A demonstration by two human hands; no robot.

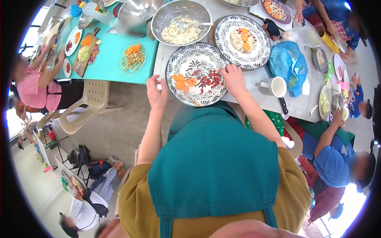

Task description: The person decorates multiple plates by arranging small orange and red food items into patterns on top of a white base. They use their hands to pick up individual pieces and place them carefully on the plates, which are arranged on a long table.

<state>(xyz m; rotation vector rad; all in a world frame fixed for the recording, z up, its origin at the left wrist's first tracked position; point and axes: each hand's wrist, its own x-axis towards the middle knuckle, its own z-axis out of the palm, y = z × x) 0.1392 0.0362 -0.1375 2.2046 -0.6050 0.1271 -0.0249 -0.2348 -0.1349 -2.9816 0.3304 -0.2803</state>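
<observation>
In front of me a white plate with a dark leaf pattern [181,64] reaches past the table's near edge. Diced red pieces [210,81] lie on its right half, and orange carrot-like slices [183,82] on its left. My right hand [233,78] rests over the plate's right rim, fingertips beside the red dice; whether they pinch anything is hidden. Just off the left rim, my left hand [157,92] is raised with fingers curled and thumb apart. Behind, a matching plate [221,38] bears a mound of pale salad [238,43] topped with orange slices and red bits.
A steel bowl [205,13] of salad with a spoon [204,23] stands behind the plate. To the right are a white mug [278,87], a black-handled knife [283,105] and a blue plastic bag [287,64]. A glass bowl [122,64] sits leftward. Co-workers sit on both sides.
</observation>
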